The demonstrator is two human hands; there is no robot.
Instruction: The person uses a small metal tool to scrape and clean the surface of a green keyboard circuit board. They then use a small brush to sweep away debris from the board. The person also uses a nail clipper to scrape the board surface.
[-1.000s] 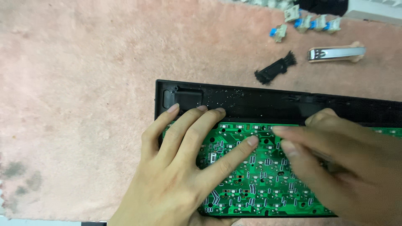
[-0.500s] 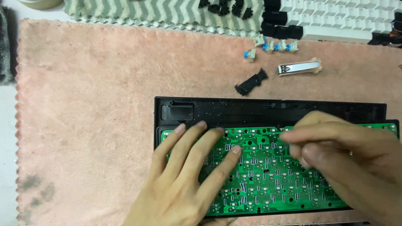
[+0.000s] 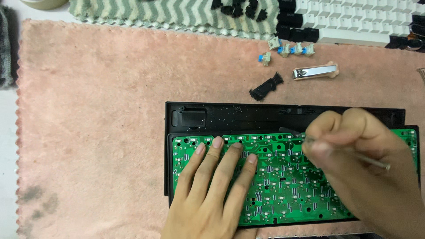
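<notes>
left hand [image 3: 212,194]: I press it flat, fingers spread, on green circuit board [image 3: 283,186]
right hand [image 3: 354,155]: I pinch thin metal tool [image 3: 372,160] over board's far edge
board: in black case [image 3: 248,116], pink mat's [image 3: 97,124] near right area

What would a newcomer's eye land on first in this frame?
The bright green circuit board in its black keyboard case, low and right of centre on the pink towel. The left hand lies flat on the board, while the right hand pinches a thin metal tool above it. Loose key switches lie near the top edge.
</notes>
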